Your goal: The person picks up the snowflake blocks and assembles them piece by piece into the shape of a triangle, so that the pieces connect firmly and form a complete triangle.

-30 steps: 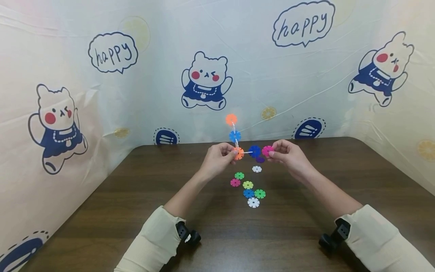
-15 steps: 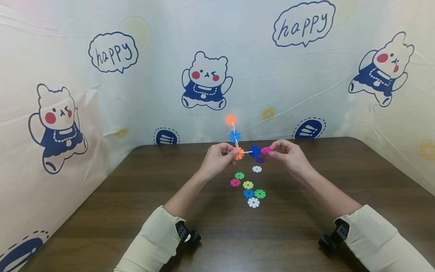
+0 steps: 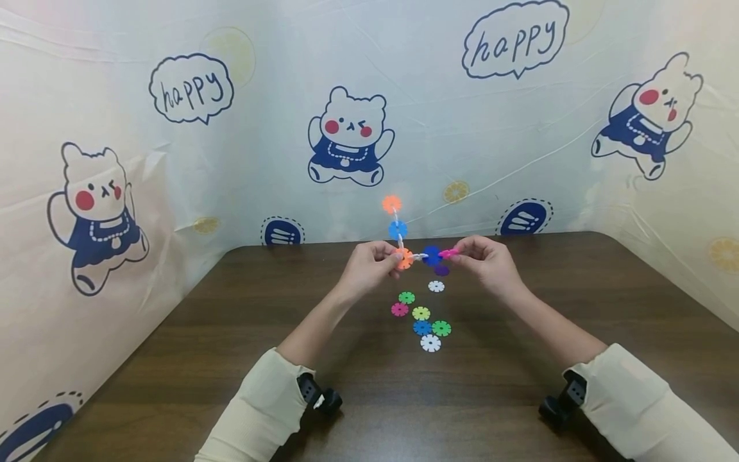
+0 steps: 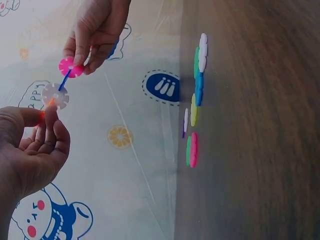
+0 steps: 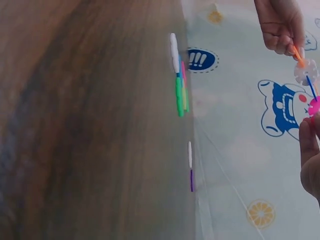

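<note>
My left hand pinches an orange notched plastic disc between thumb and fingers. From it, linked discs rise through a light blue disc to another orange disc. To its right, a white disc links it to a dark blue disc. My right hand pinches a pink disc, seen nearly edge-on in the head view. The pink disc meets the dark blue disc's right edge; how deep their slots sit together I cannot tell. Both hands are raised above the table.
Loose discs lie on the brown table below the hands: purple, white, yellow, blue and several others. A printed curtain hangs behind the table's far edge.
The pink disc has turned from face-on to nearly edge-on and moved left against the dark blue disc. My right hand has shifted slightly left with it; the left hand keeps its grip.
</note>
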A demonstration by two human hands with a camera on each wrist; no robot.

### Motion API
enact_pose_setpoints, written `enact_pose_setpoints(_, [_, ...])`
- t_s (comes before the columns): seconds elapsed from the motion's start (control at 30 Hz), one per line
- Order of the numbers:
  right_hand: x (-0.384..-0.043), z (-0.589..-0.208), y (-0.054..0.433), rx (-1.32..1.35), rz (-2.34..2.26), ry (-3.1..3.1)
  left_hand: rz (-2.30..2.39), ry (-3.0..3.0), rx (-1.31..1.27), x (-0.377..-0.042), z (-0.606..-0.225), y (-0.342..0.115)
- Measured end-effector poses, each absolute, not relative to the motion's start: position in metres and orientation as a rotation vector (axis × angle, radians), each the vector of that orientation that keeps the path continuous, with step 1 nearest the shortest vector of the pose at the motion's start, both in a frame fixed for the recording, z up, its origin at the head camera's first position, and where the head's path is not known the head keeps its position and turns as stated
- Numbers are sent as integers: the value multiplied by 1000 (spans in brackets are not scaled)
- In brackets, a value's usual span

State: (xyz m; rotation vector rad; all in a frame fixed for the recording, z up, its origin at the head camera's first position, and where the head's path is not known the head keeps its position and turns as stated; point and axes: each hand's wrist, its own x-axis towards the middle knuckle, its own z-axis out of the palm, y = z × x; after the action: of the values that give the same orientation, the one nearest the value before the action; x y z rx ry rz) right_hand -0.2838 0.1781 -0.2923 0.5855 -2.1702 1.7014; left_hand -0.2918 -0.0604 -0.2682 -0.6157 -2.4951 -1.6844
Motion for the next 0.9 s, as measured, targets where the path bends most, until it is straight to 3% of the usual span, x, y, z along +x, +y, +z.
enact_pose_setpoints(0.9, [-291, -288, 171, 626, 1593, -2220, -1644, -2496, -651, -291, -261, -64])
